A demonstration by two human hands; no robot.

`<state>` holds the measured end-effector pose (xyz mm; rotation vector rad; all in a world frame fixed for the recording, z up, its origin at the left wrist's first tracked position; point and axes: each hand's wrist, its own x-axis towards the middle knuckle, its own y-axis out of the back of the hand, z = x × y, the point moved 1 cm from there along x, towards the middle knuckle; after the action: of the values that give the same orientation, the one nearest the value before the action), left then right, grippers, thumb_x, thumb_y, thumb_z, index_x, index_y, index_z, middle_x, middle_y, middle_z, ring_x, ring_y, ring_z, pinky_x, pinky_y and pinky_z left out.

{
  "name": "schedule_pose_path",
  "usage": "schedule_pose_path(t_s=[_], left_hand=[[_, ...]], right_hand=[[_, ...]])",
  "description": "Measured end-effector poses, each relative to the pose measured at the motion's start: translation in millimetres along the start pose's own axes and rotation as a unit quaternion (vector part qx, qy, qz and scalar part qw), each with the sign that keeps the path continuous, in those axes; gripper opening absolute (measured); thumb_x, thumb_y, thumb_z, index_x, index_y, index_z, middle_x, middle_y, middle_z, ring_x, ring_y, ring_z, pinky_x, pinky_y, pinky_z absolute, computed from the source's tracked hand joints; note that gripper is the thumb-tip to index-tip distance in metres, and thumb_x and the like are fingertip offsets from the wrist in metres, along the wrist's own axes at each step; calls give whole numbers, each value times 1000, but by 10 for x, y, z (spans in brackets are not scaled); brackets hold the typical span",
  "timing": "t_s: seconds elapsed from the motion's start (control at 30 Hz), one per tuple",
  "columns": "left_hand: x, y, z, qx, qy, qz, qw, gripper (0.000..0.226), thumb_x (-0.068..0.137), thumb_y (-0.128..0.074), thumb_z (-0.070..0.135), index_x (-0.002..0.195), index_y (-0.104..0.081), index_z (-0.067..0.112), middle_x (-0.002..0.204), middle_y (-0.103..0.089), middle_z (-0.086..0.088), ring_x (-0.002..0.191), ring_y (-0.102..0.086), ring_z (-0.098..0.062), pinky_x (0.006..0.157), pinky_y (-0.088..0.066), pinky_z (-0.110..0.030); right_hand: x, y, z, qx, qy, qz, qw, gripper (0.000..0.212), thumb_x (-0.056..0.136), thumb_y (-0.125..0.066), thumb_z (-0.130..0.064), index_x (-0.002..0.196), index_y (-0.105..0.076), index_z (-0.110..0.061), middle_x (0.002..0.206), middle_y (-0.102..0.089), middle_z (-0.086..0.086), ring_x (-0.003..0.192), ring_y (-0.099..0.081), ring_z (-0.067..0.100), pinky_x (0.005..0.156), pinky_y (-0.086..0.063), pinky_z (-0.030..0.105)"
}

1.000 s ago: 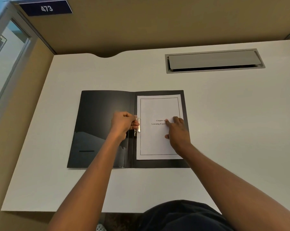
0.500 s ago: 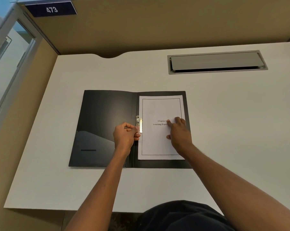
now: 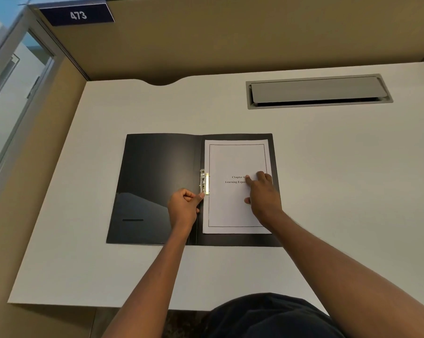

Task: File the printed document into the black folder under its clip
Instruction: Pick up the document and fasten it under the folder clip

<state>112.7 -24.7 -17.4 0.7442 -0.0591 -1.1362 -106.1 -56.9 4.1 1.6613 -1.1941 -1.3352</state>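
The white paper (image 3: 233, 206) with black words lies flat in the right half of the open black folder (image 3: 157, 172), its left edge under the shiny clip (image 3: 204, 182). The right hand (image 3: 262, 195) presses flat on the paper, fingers spread. The left hand (image 3: 184, 206) is curled, thumb tip touching the clip's lower end, all on a white desk (image 3: 84, 167).
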Motion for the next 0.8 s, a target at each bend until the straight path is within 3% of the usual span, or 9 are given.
schedule_pose_path(t_s=[0.8], left_hand=[[4, -30, 33, 73, 4, 12, 997, 33, 82, -83, 34, 73, -65, 9, 64, -70, -3, 49, -68, -14, 56, -63, -34]], right_hand=[[11, -20, 3, 3, 0, 7, 1000, 71, 94, -70, -22, 156, -36, -16, 151, -36, 10, 148, -27, 29, 106, -48, 39]])
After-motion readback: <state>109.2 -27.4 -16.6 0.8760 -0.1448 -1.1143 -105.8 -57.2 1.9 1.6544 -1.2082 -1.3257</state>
